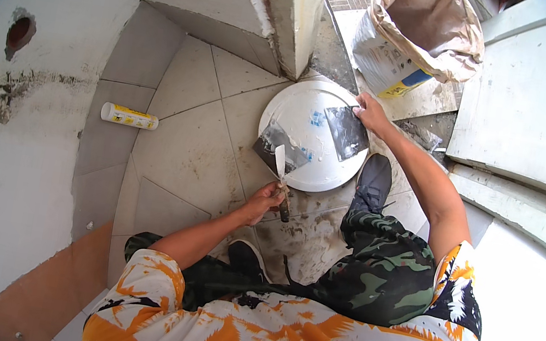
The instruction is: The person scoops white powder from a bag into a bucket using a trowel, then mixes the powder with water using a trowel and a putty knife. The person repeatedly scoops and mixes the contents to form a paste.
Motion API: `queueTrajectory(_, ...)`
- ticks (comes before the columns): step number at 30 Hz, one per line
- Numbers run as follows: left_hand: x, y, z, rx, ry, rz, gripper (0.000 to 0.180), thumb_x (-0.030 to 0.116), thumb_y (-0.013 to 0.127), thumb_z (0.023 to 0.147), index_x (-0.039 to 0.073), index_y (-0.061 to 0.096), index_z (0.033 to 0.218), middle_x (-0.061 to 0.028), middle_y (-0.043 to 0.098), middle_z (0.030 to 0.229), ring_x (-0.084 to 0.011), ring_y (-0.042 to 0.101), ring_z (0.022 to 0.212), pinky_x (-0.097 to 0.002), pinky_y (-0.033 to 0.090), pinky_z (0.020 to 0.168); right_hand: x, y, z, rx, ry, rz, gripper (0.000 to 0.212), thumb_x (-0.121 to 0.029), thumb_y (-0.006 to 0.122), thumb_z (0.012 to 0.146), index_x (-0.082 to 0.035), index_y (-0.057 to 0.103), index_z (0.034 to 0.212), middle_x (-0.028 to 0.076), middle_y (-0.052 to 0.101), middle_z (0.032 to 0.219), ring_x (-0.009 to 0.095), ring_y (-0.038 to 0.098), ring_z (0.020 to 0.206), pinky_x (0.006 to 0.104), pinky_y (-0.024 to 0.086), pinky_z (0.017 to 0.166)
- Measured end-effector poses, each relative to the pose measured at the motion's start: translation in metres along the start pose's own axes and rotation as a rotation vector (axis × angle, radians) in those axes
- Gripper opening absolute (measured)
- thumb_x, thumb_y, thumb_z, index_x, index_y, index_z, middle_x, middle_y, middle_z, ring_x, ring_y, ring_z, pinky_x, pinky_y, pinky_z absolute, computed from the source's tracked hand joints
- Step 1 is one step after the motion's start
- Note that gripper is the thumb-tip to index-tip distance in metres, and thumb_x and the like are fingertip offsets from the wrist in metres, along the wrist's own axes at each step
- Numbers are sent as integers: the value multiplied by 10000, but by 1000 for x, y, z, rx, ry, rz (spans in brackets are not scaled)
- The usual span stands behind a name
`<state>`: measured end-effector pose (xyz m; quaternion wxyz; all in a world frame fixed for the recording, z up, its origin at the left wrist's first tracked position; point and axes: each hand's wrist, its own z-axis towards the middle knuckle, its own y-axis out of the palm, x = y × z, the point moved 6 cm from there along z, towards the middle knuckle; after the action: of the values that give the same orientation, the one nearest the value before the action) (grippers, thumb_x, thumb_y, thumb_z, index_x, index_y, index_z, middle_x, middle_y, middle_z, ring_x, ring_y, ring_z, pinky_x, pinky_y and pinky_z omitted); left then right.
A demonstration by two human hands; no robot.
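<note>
My left hand (263, 205) is closed around the handle of a putty knife (280, 160), whose pale-smeared blade points up and away over a round white lid (325, 181). My right hand (371, 117) pinches the edge of a dark square plate (345, 133) with whitish smears on its face. The plate is at the lid's right side; whether it touches the lid, I cannot tell. A second dark square plate (270, 143), coated with grey-white paste, lies on the lid's left side, partly behind the knife blade. Blue marks show on the lid between the plates.
A large open paper-lined bag (386, 63) stands beyond the lid at the right. At the left, a white and yellow cartridge (129, 117) is beside the wall. A wall corner (302, 16) juts in behind the lid. My shoes (374, 180) are close by on the stained tile floor (187, 120).
</note>
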<state>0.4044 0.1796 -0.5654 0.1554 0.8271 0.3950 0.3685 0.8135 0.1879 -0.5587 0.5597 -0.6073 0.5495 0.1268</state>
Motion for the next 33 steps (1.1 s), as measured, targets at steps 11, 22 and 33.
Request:
queueTrajectory(11, 13, 29, 34, 141, -111, 35, 320, 316, 608, 988, 191, 512, 1267, 82, 563, 1059, -79, 544, 932, -330, 472, 776, -29, -5, -5, 331, -36, -226, 240, -100, 618, 885, -40, 600, 1116, 201, 632, 1101, 378, 595, 1028, 458, 473, 900)
queueTrajectory(22, 82, 84, 18, 279, -68, -104, 295, 276, 660, 955, 144, 545, 1192, 12, 634, 1025, -144, 629, 822, -339, 526, 712, -81, -8, -40, 139, 103, -193, 638, -259, 742, 835, 13, 473, 1346, 216, 615, 1138, 349, 613, 1018, 418, 496, 872)
queueTrajectory(33, 233, 127, 95, 220, 645, 963, 421, 221, 774, 837, 112, 650, 1225, -45, 665, 1055, -179, 617, 955, -330, 519, 796, -134, -74, -155, 5, 7, 506, 522, 56, 608, 756, -72, 573, 1261, 12, 583, 945, 116, 557, 869, 274, 478, 777)
